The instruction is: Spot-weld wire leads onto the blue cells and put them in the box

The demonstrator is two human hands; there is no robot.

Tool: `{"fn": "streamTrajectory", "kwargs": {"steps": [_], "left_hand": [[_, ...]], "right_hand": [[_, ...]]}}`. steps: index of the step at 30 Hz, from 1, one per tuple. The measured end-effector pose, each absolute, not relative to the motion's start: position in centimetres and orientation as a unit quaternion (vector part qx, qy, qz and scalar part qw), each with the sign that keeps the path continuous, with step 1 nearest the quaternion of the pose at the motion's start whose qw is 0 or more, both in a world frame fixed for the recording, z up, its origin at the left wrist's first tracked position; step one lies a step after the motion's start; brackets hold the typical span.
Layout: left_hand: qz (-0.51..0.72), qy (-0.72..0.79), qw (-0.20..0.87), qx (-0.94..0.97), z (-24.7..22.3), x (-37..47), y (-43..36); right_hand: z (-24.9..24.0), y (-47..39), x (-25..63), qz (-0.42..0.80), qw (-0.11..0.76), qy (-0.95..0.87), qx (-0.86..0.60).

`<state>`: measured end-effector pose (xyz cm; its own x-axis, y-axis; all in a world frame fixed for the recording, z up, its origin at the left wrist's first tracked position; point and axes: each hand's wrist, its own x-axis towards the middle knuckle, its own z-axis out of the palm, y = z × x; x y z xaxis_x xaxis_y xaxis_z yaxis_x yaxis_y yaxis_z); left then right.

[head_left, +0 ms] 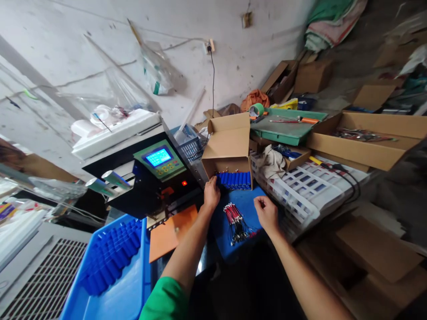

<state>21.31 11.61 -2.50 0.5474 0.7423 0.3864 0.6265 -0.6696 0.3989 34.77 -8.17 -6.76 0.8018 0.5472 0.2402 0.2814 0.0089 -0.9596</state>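
My left hand (pixel 212 194) is at the front left edge of an open cardboard box (pixel 228 142). Its fingers are closed beside the leftmost blue cylindrical battery cells; what they grip, if anything, I cannot make out. Inside the box, a row of blue battery cells (pixel 235 180) stands side by side. My right hand (pixel 267 213) hovers over the right side of the blue work surface (pixel 218 226), fingers curled, with nothing visible in them. Between my hands lies a bundle of red and black wire leads (pixel 236 222) with small white connectors.
A black machine with a lit display (pixel 159 157) stands left, an orange plate (pixel 173 231) before it. A blue bin (pixel 113 304) holds many blue cells. To the right are a white plastic crate (pixel 287 195), a green tray (pixel 287 126) and a long cardboard box (pixel 363 149).
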Motion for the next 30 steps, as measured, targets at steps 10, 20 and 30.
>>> {"fn": "streamTrajectory", "kwargs": {"steps": [10,20,30], "left_hand": [[0.208,0.362,0.165,0.893,-3.7,21.2,13.4],[0.274,0.341,0.287,0.852,1.1,18.4,9.0],[0.378,0.389,0.292,0.788,-0.7,2.6,-4.7]], "right_hand": [[-7.0,-8.0,34.9,0.095,0.642,-0.309,-0.696],[-6.7,-8.2,35.2,0.088,0.624,-0.308,-0.713],[-5.1,-6.0,35.6,0.153,0.523,-0.423,-0.724]]}}
